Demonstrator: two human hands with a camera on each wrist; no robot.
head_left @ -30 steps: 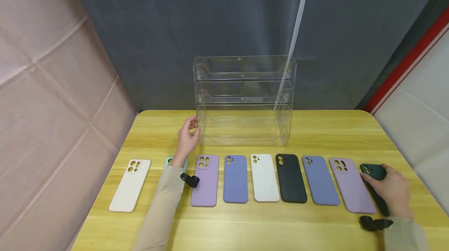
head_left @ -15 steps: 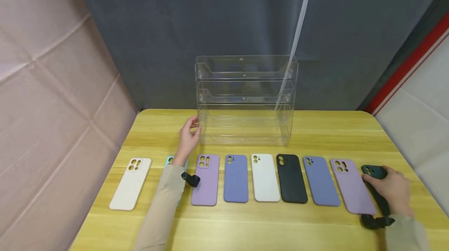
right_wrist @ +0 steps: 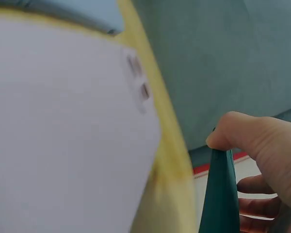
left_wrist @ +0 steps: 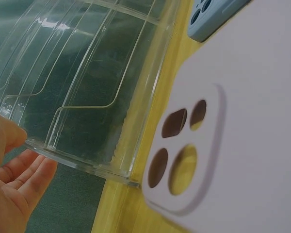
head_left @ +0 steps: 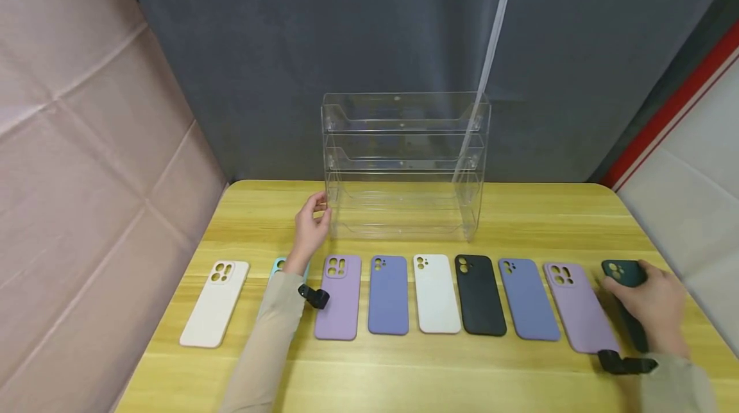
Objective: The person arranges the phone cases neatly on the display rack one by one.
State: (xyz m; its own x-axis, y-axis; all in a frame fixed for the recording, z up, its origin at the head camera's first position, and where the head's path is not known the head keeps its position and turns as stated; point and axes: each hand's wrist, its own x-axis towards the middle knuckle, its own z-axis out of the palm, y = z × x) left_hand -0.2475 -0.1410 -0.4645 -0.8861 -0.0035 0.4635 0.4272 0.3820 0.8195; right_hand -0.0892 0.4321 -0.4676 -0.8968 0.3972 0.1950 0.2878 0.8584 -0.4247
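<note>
My left hand [head_left: 308, 230] holds the left side edge of a clear acrylic tiered rack [head_left: 401, 231] at the back of the table. In the left wrist view the thumb lies on one side of the rack's edge, and the fingers [left_wrist: 36, 182] are on the other. At the far right, my right hand [head_left: 657, 301] grips a dark green phone case [head_left: 623, 272] by its sides. The right wrist view has this case [right_wrist: 220, 194] edge-on and tilted up, thumb on its near edge; the hand covers its right part. A lilac phone case [head_left: 580, 310] lies just left of it.
Several more phone cases lie in a row, among them a cream one [head_left: 213, 307], a white one [head_left: 437, 297] and a black one [head_left: 480, 297]. My left forearm [head_left: 260, 349] passes over a turquoise case [head_left: 280, 264]. A grey curtain [head_left: 277, 79] hangs behind the table.
My right hand has shifted slightly right and away from me, taking the dark green phone case with it, away from the lilac one. The left hand stays on the rack.
</note>
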